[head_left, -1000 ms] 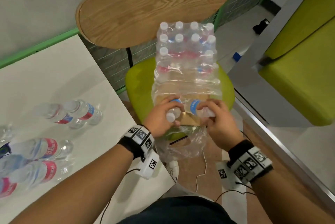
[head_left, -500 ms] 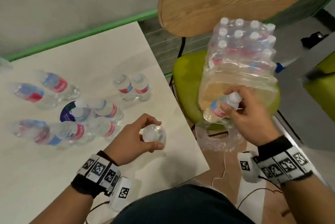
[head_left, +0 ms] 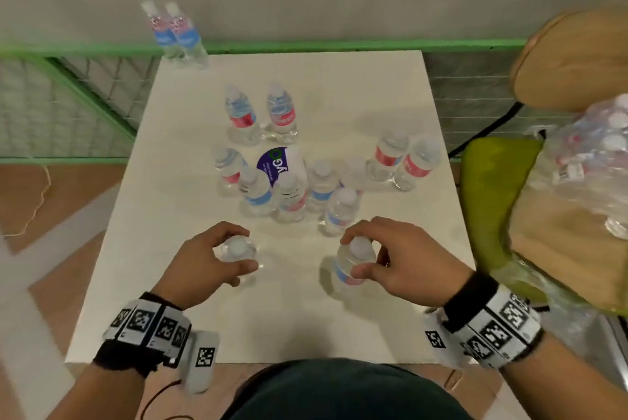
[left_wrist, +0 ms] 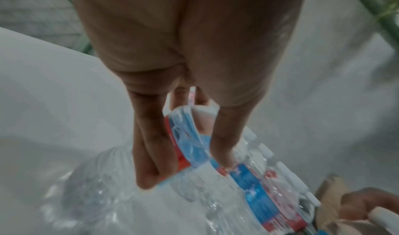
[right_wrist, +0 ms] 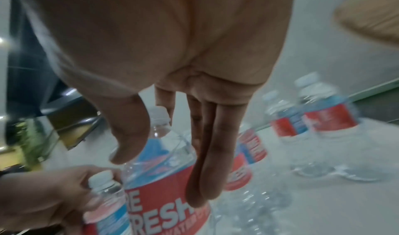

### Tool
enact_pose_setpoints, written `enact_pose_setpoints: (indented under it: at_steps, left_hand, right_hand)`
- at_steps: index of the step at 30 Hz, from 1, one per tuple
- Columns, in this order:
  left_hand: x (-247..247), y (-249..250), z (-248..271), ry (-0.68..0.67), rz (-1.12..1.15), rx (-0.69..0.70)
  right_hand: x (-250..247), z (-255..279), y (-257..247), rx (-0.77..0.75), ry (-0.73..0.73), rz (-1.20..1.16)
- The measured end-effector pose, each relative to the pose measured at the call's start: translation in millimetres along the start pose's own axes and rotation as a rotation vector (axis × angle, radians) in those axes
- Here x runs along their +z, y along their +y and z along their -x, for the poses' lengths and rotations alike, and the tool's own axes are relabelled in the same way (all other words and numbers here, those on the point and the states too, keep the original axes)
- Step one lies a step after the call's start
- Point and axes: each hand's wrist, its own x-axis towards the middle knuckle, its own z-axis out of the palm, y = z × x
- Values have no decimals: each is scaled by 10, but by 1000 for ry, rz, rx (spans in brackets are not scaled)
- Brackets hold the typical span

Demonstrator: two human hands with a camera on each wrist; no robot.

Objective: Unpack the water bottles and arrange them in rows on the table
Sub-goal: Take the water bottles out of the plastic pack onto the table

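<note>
A: Nearest you: your left hand (head_left: 207, 258) is wrapped around the top of a water bottle (head_left: 237, 249), fingers curled on it, near the front of the white table (head_left: 272, 324).

B: And the right?

A: Your right hand (head_left: 397, 258) holds a second bottle (head_left: 350, 265) by the shoulder, thumb one side, fingers the other. It looks set down on the table, but the base contact is blurred, can't confirm.

B: Further out?

A: A cluster of upright bottles (head_left: 289, 195) mid-table around a purple-and-white container (head_left: 280, 161). A pair (head_left: 402, 159) to the right, a pair (head_left: 260, 115) behind, another pair (head_left: 175, 30) at the far left corner.

B: Room?

A: Green rail (head_left: 339, 45) and grey wall beyond the table. To your right, the shrink-wrapped pack (head_left: 598, 148) sits on a green chair (head_left: 492, 188) with a wooden back.
</note>
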Motion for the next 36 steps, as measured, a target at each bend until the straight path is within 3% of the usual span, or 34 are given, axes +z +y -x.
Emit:
enact_pose_setpoints:
  at_steps: [5,10,15,22,36]
  left_hand:
    - [-337,-488,-207,188,213,37]
    - [-613,-637,-593,299,39,121]
    - [-726,-530,-981,263,-47,142]
    - [-697,-304,-1361,257,-198,166]
    - [-677,-158,-1542,220,-102,138]
  right_hand:
    - [517,-622,-459,-99,-125,37]
    - [799,-1116,-874,-132,-52,38]
    - [811,-1529,-1075,-86,50,107]
    - [737,-1716,-1158,-23,124,72]
    - [731,-1916,-1253,12,166,80]
